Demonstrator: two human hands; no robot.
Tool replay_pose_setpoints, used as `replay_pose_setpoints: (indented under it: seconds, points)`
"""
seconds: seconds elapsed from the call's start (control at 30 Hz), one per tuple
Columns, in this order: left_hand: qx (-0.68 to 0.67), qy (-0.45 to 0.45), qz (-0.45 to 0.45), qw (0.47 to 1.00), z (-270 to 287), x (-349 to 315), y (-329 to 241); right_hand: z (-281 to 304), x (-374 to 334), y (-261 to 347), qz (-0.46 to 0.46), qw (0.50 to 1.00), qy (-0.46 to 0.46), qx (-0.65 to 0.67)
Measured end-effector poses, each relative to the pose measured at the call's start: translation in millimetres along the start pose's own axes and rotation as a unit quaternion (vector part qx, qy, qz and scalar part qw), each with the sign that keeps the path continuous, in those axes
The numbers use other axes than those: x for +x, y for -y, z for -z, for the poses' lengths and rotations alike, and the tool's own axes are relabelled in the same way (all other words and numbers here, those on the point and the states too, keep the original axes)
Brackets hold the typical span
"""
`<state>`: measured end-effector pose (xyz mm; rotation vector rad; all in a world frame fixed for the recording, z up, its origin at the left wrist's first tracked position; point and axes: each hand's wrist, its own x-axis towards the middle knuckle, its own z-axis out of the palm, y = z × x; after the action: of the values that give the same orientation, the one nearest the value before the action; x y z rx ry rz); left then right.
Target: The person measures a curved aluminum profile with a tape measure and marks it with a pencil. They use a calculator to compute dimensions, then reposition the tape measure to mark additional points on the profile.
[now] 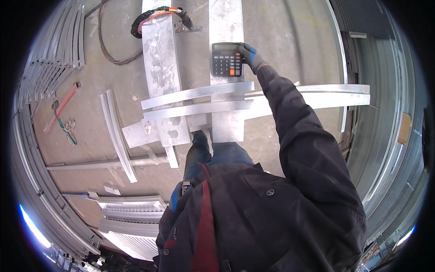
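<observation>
A black desktop calculator (222,68) with grey and orange keys is over the right one of two wide metal beams (231,22). My right hand (253,58), in a grey and blue glove, grips its upper right edge, arm stretched forward. Whether the calculator rests on the beam or is held just above it, I cannot tell. Low at my left side is my left hand (175,198) in a blue glove, mostly hidden by the sleeve. A small silver, black and blue block-shaped thing (186,186) shows at its fingers; its kind is unclear.
Two narrow metal strips (199,109) lie across both beams in front of me. A coiled black cable (136,27) rests on the left beam (161,68). Long profiles (117,136) and a red bar (63,106) lie on the floor leftward. Metal stock (380,127) lines the right side.
</observation>
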<state>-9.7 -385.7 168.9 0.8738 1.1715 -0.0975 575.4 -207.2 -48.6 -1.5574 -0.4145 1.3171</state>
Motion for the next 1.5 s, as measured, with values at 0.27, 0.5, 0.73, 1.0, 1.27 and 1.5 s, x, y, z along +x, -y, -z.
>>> replay_pose_setpoints:
  seconds: [0.27,0.5,0.73,1.0,1.27,1.5]
  points:
    - [-0.051,-0.042,0.042,0.997,-14,4,-22,-7,36,-16,0.118,0.955,-0.116,-0.245]
    - [0.017,-0.053,0.025,0.998,-17,24,-64,-6,0,11,0.069,0.918,-0.165,-0.355]
    - [0.285,-0.055,-0.134,0.947,-40,87,-125,-107,-198,18,0.165,0.947,0.133,-0.241]
    - [0.232,0.067,-0.197,0.95,-57,109,-151,-158,-325,33,0.082,0.96,0.136,-0.23]
    - [0.391,0.085,-0.139,0.906,-39,96,-171,-158,-341,30,0.045,0.95,0.121,-0.284]
    - [0.416,0.067,-0.189,0.887,-15,95,-146,-173,-353,27,-0.012,0.965,0.053,-0.258]
